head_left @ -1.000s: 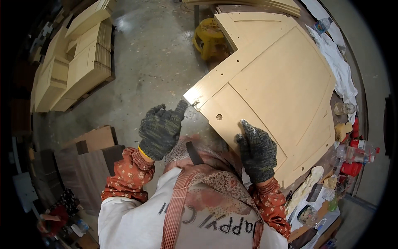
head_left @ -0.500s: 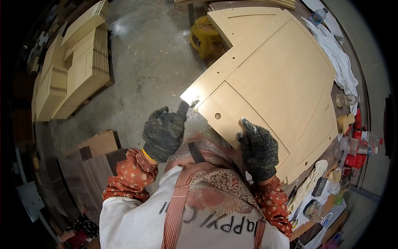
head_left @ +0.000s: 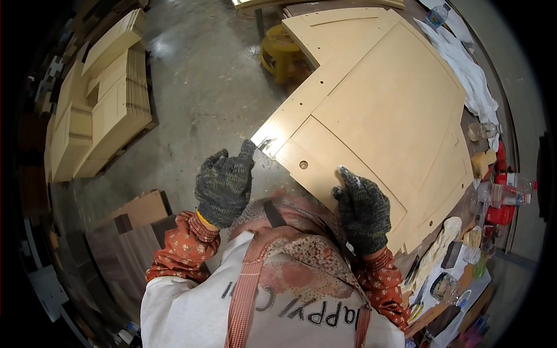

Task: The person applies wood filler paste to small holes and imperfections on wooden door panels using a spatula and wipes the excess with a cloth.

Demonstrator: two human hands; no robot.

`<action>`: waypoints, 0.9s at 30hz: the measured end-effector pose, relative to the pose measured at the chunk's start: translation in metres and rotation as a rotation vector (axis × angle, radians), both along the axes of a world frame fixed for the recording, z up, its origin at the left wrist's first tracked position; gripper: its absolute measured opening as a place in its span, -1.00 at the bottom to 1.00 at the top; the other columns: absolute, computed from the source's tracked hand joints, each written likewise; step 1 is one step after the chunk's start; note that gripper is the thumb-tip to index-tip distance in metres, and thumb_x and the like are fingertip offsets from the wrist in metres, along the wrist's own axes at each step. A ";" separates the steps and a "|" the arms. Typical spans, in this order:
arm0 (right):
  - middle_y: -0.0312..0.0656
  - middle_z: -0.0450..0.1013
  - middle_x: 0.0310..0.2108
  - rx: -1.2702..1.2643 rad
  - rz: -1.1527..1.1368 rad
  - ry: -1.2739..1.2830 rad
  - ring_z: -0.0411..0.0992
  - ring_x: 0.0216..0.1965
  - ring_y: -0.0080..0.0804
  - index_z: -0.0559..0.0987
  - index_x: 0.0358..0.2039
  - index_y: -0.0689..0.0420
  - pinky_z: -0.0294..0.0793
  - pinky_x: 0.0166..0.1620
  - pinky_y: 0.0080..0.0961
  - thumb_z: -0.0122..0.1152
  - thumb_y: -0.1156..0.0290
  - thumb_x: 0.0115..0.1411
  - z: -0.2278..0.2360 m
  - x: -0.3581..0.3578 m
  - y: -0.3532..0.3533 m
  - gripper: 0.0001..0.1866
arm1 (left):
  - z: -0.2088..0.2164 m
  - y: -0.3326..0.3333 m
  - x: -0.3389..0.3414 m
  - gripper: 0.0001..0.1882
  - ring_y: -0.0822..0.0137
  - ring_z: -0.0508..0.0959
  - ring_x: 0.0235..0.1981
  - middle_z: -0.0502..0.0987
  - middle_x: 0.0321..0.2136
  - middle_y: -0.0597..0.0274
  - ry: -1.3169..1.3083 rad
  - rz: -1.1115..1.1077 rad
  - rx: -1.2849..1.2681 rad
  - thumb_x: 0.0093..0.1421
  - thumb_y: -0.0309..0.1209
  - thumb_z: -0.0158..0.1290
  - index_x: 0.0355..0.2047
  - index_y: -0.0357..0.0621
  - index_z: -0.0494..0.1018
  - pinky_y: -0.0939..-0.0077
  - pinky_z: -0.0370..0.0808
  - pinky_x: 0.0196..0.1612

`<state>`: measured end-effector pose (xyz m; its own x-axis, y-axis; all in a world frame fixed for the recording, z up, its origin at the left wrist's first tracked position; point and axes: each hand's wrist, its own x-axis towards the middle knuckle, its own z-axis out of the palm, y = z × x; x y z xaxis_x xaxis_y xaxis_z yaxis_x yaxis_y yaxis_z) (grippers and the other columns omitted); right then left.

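A pale wooden panel (head_left: 377,110) with grooved lines and small holes lies in front of me and to my right. My left hand (head_left: 225,188), in a dark knitted glove, is by the panel's near-left corner. One of its fingers is stretched out to the panel's edge beside a shiny, dark-marked patch (head_left: 267,145); the other fingers are loosely bent. On the panel's near part rests my right hand (head_left: 365,211), gloved alike, its index finger extended and whitish at the tip, its thumb apart. Neither hand visibly holds anything. A round hole (head_left: 303,165) lies between the hands.
Stacked pale panels (head_left: 110,110) stand on the floor at the left. Beyond the panel's notch is a yellow stool (head_left: 281,52). Brown boards (head_left: 125,240) lie near left. Plastic bottles (head_left: 502,194), a white cloth (head_left: 464,75) and a clear jar (head_left: 444,288) line the right side.
My left hand has shifted slightly left and up, its finger still at the panel's corner. The right hand keeps its place. The whole view has turned a little.
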<state>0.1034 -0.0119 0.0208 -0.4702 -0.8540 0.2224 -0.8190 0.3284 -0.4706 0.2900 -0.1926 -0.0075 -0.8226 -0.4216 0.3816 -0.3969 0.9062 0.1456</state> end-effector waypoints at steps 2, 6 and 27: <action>-0.10 0.48 -0.34 0.056 0.017 0.013 0.46 -0.33 -0.18 0.53 -0.15 0.06 0.45 -0.28 -0.32 0.12 0.30 0.10 0.008 0.002 -0.001 -0.71 | -0.003 -0.001 -0.001 -0.44 0.20 0.51 -0.47 0.50 -0.52 0.25 -0.019 -0.062 -0.016 -0.09 -0.61 0.03 0.02 -0.19 0.35 0.22 0.46 -0.13; -0.15 0.47 -0.23 0.159 -0.052 0.074 0.43 -0.23 -0.20 0.53 -0.15 0.02 0.44 -0.21 -0.33 0.11 0.21 0.11 0.001 0.002 0.009 -0.69 | 0.014 0.004 -0.010 -0.53 0.16 0.51 -0.43 0.50 -0.48 0.18 0.066 -0.159 0.040 -0.07 -0.64 0.02 -0.06 -0.18 0.41 0.25 0.47 -0.19; -0.12 0.47 -0.24 0.263 -0.356 -0.047 0.40 -0.12 -0.27 0.53 -0.16 0.11 0.41 -0.05 -0.29 0.09 0.31 0.14 0.036 0.022 0.211 -0.73 | 0.060 0.157 -0.151 -0.64 0.23 0.53 -0.31 0.52 -0.37 0.19 0.123 -1.024 0.025 -0.03 -0.61 0.05 -0.16 -0.09 0.44 0.08 0.36 0.02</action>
